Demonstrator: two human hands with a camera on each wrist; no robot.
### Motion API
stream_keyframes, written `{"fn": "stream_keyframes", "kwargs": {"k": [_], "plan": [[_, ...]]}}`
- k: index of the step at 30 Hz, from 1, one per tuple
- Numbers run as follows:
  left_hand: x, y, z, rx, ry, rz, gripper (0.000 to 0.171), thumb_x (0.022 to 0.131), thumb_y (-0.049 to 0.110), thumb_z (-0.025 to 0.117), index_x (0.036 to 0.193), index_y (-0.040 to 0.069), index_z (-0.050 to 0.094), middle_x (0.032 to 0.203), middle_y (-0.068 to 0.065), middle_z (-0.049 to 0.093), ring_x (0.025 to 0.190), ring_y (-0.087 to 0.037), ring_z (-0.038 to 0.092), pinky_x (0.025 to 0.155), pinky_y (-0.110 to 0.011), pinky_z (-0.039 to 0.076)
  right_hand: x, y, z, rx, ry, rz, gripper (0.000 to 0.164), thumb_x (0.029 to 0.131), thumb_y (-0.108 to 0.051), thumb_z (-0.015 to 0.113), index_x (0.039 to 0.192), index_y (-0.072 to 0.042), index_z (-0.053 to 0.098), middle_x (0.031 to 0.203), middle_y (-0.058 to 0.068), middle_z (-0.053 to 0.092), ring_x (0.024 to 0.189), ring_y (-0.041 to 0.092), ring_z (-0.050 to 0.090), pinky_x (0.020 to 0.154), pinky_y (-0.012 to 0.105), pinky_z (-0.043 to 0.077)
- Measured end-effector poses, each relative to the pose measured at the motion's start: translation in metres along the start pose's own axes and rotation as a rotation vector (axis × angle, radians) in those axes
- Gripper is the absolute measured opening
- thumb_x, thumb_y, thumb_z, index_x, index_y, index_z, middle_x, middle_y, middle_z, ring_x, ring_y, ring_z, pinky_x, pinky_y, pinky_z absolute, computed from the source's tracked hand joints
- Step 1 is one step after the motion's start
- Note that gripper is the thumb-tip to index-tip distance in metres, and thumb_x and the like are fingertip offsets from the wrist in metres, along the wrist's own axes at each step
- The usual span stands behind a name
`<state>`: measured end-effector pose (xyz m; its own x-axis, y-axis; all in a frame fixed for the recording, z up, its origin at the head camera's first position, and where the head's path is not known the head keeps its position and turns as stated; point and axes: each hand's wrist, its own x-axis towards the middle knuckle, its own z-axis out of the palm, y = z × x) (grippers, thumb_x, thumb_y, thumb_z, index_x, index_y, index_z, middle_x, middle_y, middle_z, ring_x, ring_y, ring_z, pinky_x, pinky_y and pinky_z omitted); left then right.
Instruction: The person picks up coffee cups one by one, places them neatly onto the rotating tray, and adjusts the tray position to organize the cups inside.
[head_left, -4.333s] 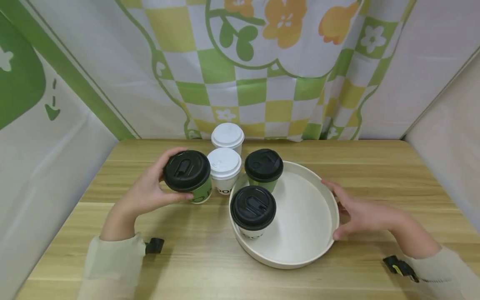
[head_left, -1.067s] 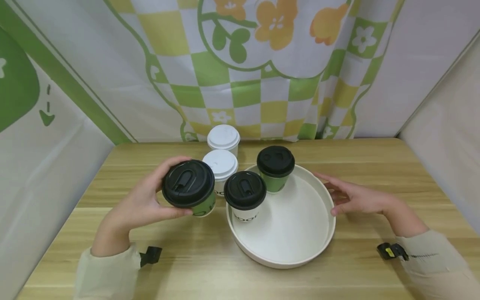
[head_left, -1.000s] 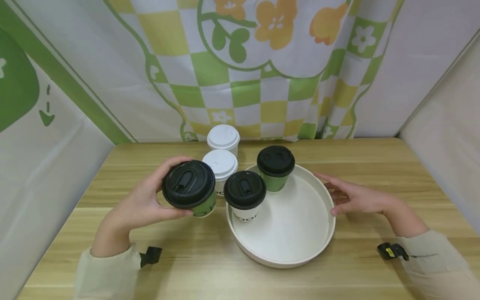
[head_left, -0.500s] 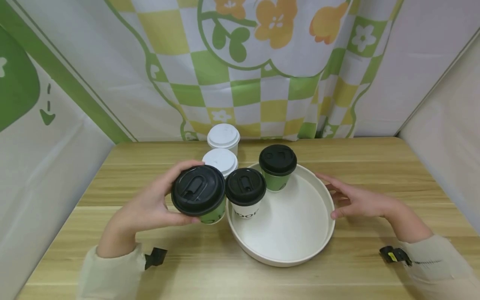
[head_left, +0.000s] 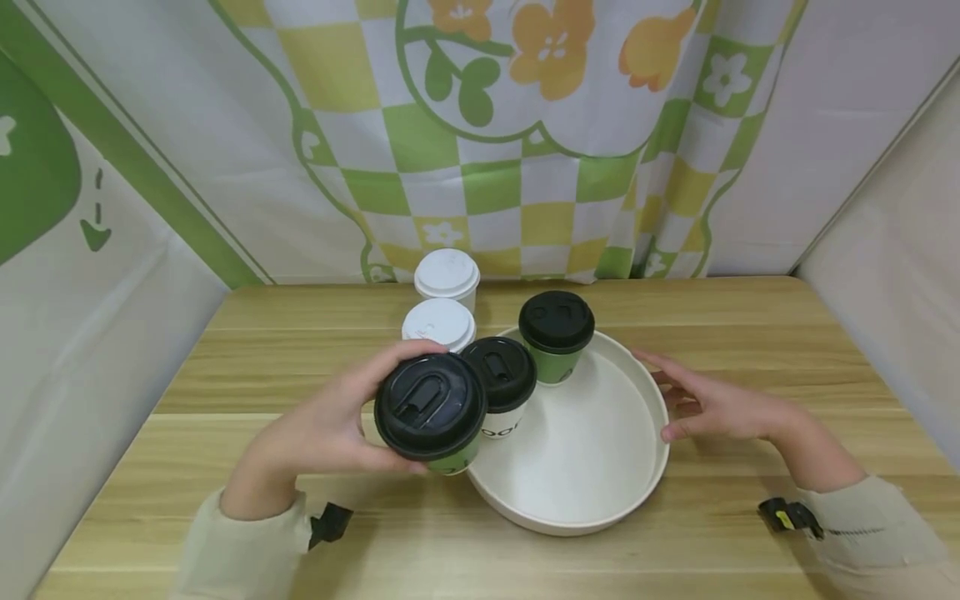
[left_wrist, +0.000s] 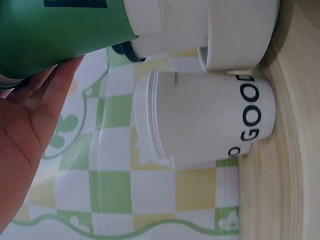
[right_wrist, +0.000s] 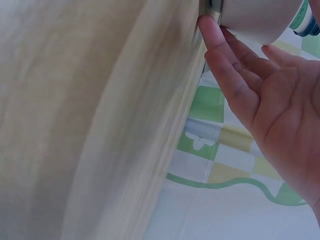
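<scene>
My left hand (head_left: 326, 429) grips a green paper coffee cup (head_left: 430, 406) with a black lid, held above the table at the tray's left rim. In the left wrist view the green cup (left_wrist: 65, 30) rests between thumb and fingers. Behind it, partly hidden, a white cup with a black lid (head_left: 499, 373) stands in the round cream tray (head_left: 585, 467). Another black-lidded green cup (head_left: 557, 322) stands at the tray's back left. My right hand (head_left: 723, 408) touches the tray's right side with fairly straight fingers; the right wrist view shows its fingertips (right_wrist: 212, 30) by the tray wall.
Two white-lidded cups stand left of the tray's back, the nearer one (head_left: 439, 323) in front of the farther one (head_left: 447, 273). A checkered curtain (head_left: 491, 187) hangs behind the wooden table (head_left: 247, 350). Pale fabric walls flank both sides.
My left hand has carried the green cup rightward and nearer to me, so it now overlaps the tray's left rim. Earlier, the two tray cups shifted farther back. My right hand stays at the rim.
</scene>
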<state>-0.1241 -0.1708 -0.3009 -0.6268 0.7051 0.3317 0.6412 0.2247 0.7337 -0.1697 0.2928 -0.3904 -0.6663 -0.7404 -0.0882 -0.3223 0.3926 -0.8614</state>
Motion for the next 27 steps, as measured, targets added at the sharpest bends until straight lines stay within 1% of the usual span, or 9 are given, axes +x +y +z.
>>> {"fn": "stream_keyframes", "kwargs": {"k": [6,10,13,17,22,27], "plan": [[0.003,0.001,0.009,0.016,-0.029,0.047,0.104,0.062,0.024,0.096,0.148,0.011,0.039,0.137,-0.002,0.058,0.13,-0.016,0.053,0.115,-0.027,0.036,0.0,-0.001,0.001,-0.006,0.007,-0.002,0.096,0.089,-0.006,0.072,0.158,-0.002,0.005,0.142,0.037,0.039,0.12,0.022,0.059,0.097,0.023,0.05],[0.007,0.001,0.016,-0.005,-0.071,0.058,0.101,0.066,0.03,0.094,0.148,0.013,0.037,0.137,-0.001,0.058,0.131,-0.016,0.052,0.116,-0.028,0.036,0.0,-0.001,0.001,-0.006,0.014,0.003,0.096,0.089,-0.006,0.072,0.158,-0.003,0.005,0.143,0.038,0.038,0.121,0.024,0.059,0.096,0.022,0.05],[0.012,0.001,0.022,-0.022,-0.099,0.084,0.1,0.068,0.031,0.093,0.148,0.013,0.037,0.138,-0.001,0.058,0.131,-0.018,0.051,0.116,-0.031,0.036,0.0,-0.001,0.002,-0.004,0.02,-0.001,0.096,0.089,-0.005,0.072,0.158,-0.002,0.005,0.143,0.038,0.038,0.121,0.023,0.06,0.096,0.023,0.051],[0.019,-0.001,0.029,-0.005,-0.108,0.106,0.1,0.067,0.032,0.093,0.148,0.014,0.037,0.139,-0.001,0.056,0.133,-0.018,0.05,0.116,-0.034,0.036,-0.001,-0.002,0.002,-0.005,0.03,-0.008,0.095,0.088,-0.004,0.072,0.157,-0.001,0.006,0.142,0.038,0.039,0.121,0.019,0.06,0.096,0.022,0.05],[0.025,-0.004,0.039,0.012,-0.119,0.109,0.1,0.066,0.032,0.094,0.147,0.015,0.038,0.138,0.001,0.057,0.131,-0.016,0.051,0.115,-0.035,0.038,-0.001,-0.002,0.003,0.002,0.037,-0.008,0.095,0.088,-0.004,0.072,0.157,0.0,0.007,0.142,0.039,0.039,0.121,0.014,0.059,0.096,0.023,0.05],[0.03,-0.004,0.046,0.003,-0.117,0.111,0.1,0.065,0.028,0.095,0.146,0.015,0.038,0.14,0.0,0.056,0.131,-0.016,0.051,0.114,-0.036,0.04,-0.001,-0.002,0.003,0.001,0.039,0.003,0.095,0.088,-0.005,0.072,0.158,-0.001,0.007,0.143,0.038,0.039,0.122,0.016,0.058,0.097,0.022,0.049]]}}
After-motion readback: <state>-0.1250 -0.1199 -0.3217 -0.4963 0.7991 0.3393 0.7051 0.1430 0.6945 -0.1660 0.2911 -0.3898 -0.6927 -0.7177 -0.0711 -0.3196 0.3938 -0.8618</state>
